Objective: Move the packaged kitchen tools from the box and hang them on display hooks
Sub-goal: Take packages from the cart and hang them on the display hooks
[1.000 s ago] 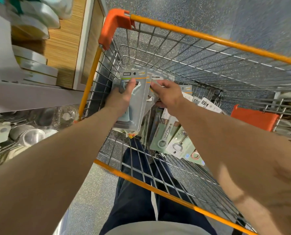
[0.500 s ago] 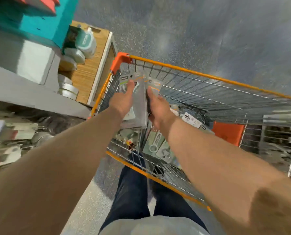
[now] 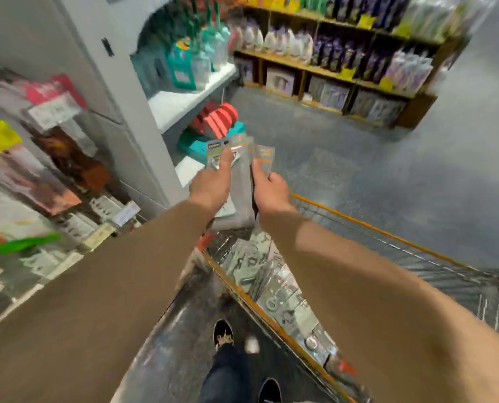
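Orange-rimmed wire cart (image 3: 388, 235) holds flat, glossy carded packs (image 3: 274, 289) of metal tools. Above the cart's corner the left hand (image 3: 213, 184) grips an upright stack (image 3: 241, 184) of clear-fronted packs, thumb across its face; the right hand (image 3: 271, 190) pinches one slimmer orange-striped pack (image 3: 265, 157) just beside it.

The left hand (image 3: 213, 184) and right hand (image 3: 271, 193) now hold the packaged tools (image 3: 241, 175) above the far corner of the wire cart (image 3: 359, 222), no longer inside it; the view now faces the grey shelf unit (image 3: 111, 112).
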The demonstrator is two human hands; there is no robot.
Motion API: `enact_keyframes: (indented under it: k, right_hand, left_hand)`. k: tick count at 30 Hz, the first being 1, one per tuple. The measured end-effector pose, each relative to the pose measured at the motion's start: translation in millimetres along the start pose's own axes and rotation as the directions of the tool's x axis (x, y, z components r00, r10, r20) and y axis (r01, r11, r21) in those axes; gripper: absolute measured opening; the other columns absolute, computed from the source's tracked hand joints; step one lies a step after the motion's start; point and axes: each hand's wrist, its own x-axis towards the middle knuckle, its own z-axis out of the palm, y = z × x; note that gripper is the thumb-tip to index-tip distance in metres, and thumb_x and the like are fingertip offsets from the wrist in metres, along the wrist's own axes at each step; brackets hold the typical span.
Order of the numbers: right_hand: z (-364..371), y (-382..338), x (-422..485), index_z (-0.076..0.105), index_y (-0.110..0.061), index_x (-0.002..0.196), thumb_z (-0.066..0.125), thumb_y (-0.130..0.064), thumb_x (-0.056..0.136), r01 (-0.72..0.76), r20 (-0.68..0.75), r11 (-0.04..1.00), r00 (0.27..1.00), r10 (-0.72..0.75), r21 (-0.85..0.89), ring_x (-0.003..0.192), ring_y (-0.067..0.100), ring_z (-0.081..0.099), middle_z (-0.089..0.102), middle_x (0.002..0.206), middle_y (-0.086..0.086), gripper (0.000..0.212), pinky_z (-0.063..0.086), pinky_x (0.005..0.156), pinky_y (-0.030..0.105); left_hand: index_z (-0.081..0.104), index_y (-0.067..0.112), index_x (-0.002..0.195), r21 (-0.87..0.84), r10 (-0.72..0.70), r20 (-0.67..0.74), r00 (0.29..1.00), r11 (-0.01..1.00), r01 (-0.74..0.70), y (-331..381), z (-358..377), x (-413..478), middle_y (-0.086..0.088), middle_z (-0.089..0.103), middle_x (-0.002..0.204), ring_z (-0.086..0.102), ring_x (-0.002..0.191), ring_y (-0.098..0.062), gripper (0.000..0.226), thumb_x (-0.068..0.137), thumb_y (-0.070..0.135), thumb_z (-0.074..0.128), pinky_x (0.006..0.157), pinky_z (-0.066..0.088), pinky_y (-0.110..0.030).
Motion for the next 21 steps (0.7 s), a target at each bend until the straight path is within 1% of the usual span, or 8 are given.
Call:
enact_keyframes:
  k: [4, 6, 7, 10, 16, 18, 20, 21]
  right_hand:
    - [49, -51, -41, 0.073, -0.011, 0.090, 0.066, -0.072, 0.081, 0.092, 0.116, 0.994, 0.988, -0.098, 0.053, 0.089, 0.028, 0.073, 0.075, 0.087, 0.008, 0.062, 0.059, 0.086, 0.043]
    - [82, -67, -45, 0.076, -0.016, 0.093, 0.063, -0.083, 0.062, 0.149, 0.197, 0.984, 0.966, -0.166, 0.097, 0.093, 0.032, 0.074, 0.078, 0.092, 0.007, 0.075, 0.060, 0.090, 0.052]
    - [97, -76, -49, 0.076, -0.017, 0.094, 0.063, -0.082, 0.061, 0.177, 0.235, 0.978, 0.952, -0.198, 0.110, 0.093, 0.032, 0.075, 0.079, 0.091, 0.006, 0.074, 0.060, 0.090, 0.053]
    - [127, -123, -108, 0.076, -0.017, 0.097, 0.066, -0.062, 0.082, 0.244, 0.332, 0.962, 0.903, -0.271, 0.121, 0.092, 0.028, 0.076, 0.079, 0.092, 0.004, 0.049, 0.060, 0.091, 0.051]
    - [204, -164, -160, 0.072, -0.022, 0.110, 0.060, -0.075, 0.067, 0.303, 0.422, 0.933, 0.833, -0.357, 0.192, 0.097, 0.026, 0.075, 0.078, 0.103, 0.001, 0.069, 0.059, 0.096, 0.049]
    - [220, -174, -177, 0.071, -0.020, 0.107, 0.063, -0.070, 0.077, 0.323, 0.427, 0.925, 0.821, -0.379, 0.201, 0.097, 0.024, 0.073, 0.077, 0.104, 0.002, 0.059, 0.058, 0.095, 0.044]
    - [234, -184, -189, 0.069, -0.017, 0.094, 0.066, -0.058, 0.090, 0.347, 0.453, 0.911, 0.790, -0.413, 0.225, 0.086, 0.023, 0.071, 0.075, 0.092, 0.003, 0.041, 0.057, 0.085, 0.037]
    - [241, -189, -193, 0.070, -0.015, 0.094, 0.067, -0.057, 0.090, 0.349, 0.473, 0.907, 0.774, -0.421, 0.236, 0.085, 0.024, 0.071, 0.075, 0.090, 0.004, 0.043, 0.056, 0.084, 0.037]
  left_hand:
    - [0.062, -0.003, 0.135, -0.097, -0.002, -0.166, 0.986, 0.995, -0.014, 4, -77, -28, -0.027, 0.059, 0.140, 0.056, 0.130, -0.040, 0.100, 0.097, 0.081, 0.022, 0.107, 0.041, -0.040]
    - [0.060, -0.004, 0.137, -0.153, -0.004, -0.250, 0.968, 0.988, -0.036, 4, -116, -40, -0.028, 0.056, 0.143, 0.055, 0.131, -0.040, 0.100, 0.097, 0.081, 0.024, 0.107, 0.042, -0.039]
    - [0.060, -0.004, 0.136, -0.178, -0.008, -0.294, 0.956, 0.983, -0.046, 3, -135, -45, -0.028, 0.057, 0.142, 0.055, 0.131, -0.041, 0.100, 0.097, 0.081, 0.024, 0.106, 0.042, -0.039]
    - [0.059, -0.004, 0.135, -0.264, -0.065, -0.425, 0.903, 0.963, -0.055, -6, -193, -57, -0.025, 0.062, 0.136, 0.059, 0.125, -0.041, 0.102, 0.094, 0.084, 0.027, 0.102, 0.044, -0.039]
    - [0.058, -0.002, 0.137, -0.403, -0.159, -0.549, 0.821, 0.910, -0.094, -30, -287, -69, -0.021, 0.062, 0.136, 0.056, 0.127, -0.039, 0.108, 0.088, 0.090, 0.028, 0.105, 0.044, -0.041]
    - [0.060, -0.001, 0.133, -0.449, -0.199, -0.583, 0.788, 0.887, -0.109, -39, -308, -74, -0.020, 0.063, 0.133, 0.058, 0.124, -0.039, 0.108, 0.086, 0.091, 0.028, 0.105, 0.045, -0.042]
    - [0.061, -0.001, 0.129, -0.495, -0.233, -0.608, 0.759, 0.858, -0.133, -46, -326, -77, -0.019, 0.065, 0.130, 0.060, 0.119, -0.041, 0.110, 0.084, 0.094, 0.027, 0.105, 0.047, -0.045]
    - [0.062, -0.001, 0.127, -0.511, -0.245, -0.619, 0.746, 0.847, -0.145, -48, -334, -77, -0.020, 0.065, 0.128, 0.060, 0.117, -0.041, 0.111, 0.083, 0.095, 0.026, 0.104, 0.047, -0.045]
